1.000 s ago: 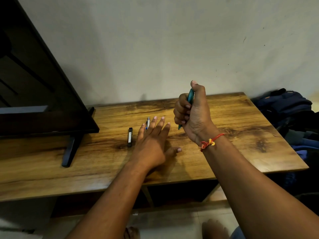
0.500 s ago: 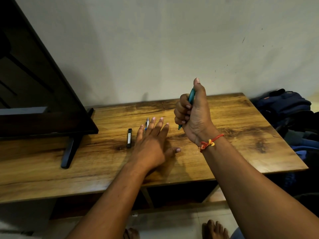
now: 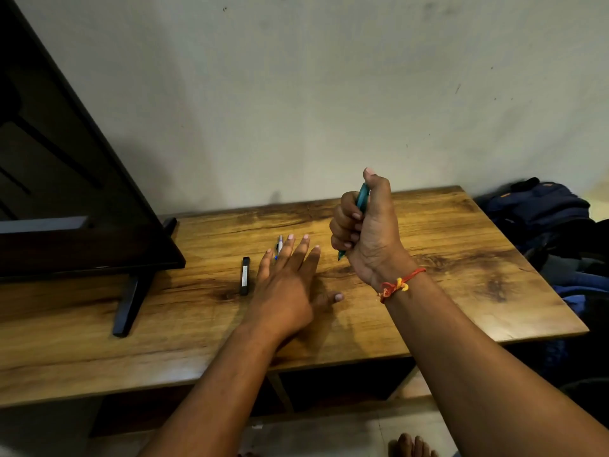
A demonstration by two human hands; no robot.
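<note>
My right hand [image 3: 365, 232] is raised above the wooden table [image 3: 445, 258], fist curled round a teal pen [image 3: 362, 199] held upright with the thumb at its top. A red and yellow thread circles that wrist. My left hand [image 3: 290, 278] lies flat on the table, palm down, fingers straight and spread. A white and blue pen [image 3: 279, 246] lies just beyond its fingertips, partly hidden by them. A small black stick with a white label [image 3: 245, 275] lies to the left of the hand.
A black television [image 3: 66, 192] on a dark foot [image 3: 130, 301] stands at the table's left. The wall runs close behind the table. Dark blue bags [image 3: 543, 212] are piled off the right end. A bare foot [image 3: 412, 445] shows on the floor below.
My right thumb has straightened up from the top of the teal pen. Both hands stay in nearly the same place.
</note>
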